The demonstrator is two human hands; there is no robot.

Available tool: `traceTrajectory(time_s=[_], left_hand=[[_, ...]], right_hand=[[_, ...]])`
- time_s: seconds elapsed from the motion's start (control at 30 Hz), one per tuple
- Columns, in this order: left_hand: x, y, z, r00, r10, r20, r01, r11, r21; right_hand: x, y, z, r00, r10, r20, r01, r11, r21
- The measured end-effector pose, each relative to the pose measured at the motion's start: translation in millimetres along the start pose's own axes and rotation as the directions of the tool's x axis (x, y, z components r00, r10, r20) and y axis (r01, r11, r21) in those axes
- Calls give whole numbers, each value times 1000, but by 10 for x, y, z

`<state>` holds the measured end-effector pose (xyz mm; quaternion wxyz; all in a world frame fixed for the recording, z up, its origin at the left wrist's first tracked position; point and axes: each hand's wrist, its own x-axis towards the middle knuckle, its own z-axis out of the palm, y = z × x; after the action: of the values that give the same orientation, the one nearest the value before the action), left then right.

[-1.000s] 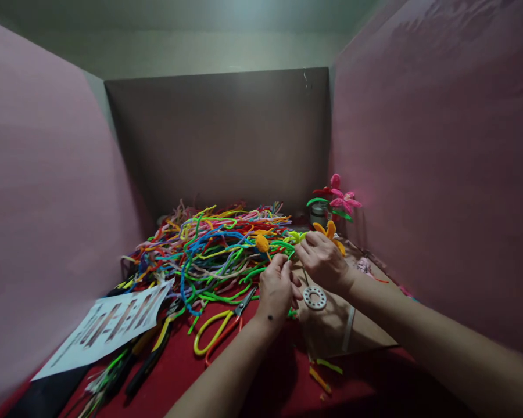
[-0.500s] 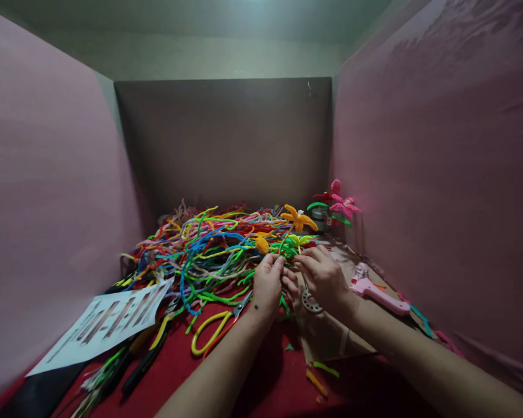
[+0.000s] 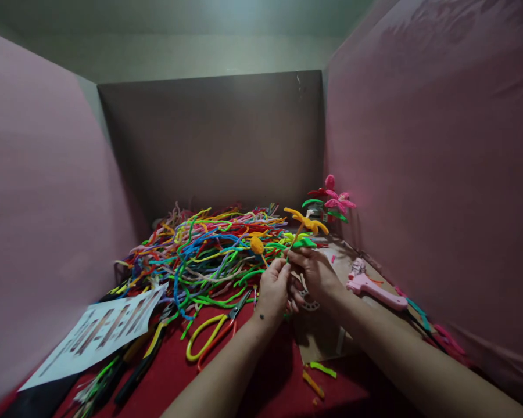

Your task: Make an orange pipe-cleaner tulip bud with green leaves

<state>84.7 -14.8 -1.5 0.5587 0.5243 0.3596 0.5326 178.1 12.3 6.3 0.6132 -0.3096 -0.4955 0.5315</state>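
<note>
An orange pipe-cleaner flower [image 3: 310,222] stands tilted above my hands on a thin stem. My left hand [image 3: 273,290] is closed, pinching that stem between thumb and fingers. Close against it, my right hand [image 3: 318,271] is closed too, its fingertips at the stem beside a green pipe-cleaner leaf [image 3: 304,243]. The leaf's lower end is hidden by the fingers. Just left of the flower, an orange pipe-cleaner bud [image 3: 257,245] rises above my left hand; where its stem ends I cannot tell. Partly behind my right hand lies a pale ring with holes [image 3: 309,303].
A heap of coloured pipe cleaners [image 3: 209,249] fills the back. Scissors [image 3: 207,337], pliers [image 3: 146,357] and a printed sheet [image 3: 98,331] lie left. On the right are a pink glue gun [image 3: 377,290], a brown board [image 3: 318,339] and pink flowers [image 3: 340,202] by the wall.
The orange flower has tipped to the right. My right hand has drawn in against my left, and the green leaf now shows above its fingers. The view has shifted slightly.
</note>
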Motion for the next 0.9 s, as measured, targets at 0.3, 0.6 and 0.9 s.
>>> traceTrajectory(time_s=[0.3, 0.6, 0.9], left_hand=[[74, -51, -90, 993, 116, -33, -93, 907, 412], [578, -47, -36, 991, 41, -125, 73, 624, 778], [865, -195, 126, 986, 9, -167, 121, 649, 751]], right_hand=[[106, -157, -118, 972, -134, -191, 124, 990, -63], [361, 140, -458, 927, -66, -368, 89, 995, 44], [340, 199, -516, 900, -40, -433, 37, 999, -16]])
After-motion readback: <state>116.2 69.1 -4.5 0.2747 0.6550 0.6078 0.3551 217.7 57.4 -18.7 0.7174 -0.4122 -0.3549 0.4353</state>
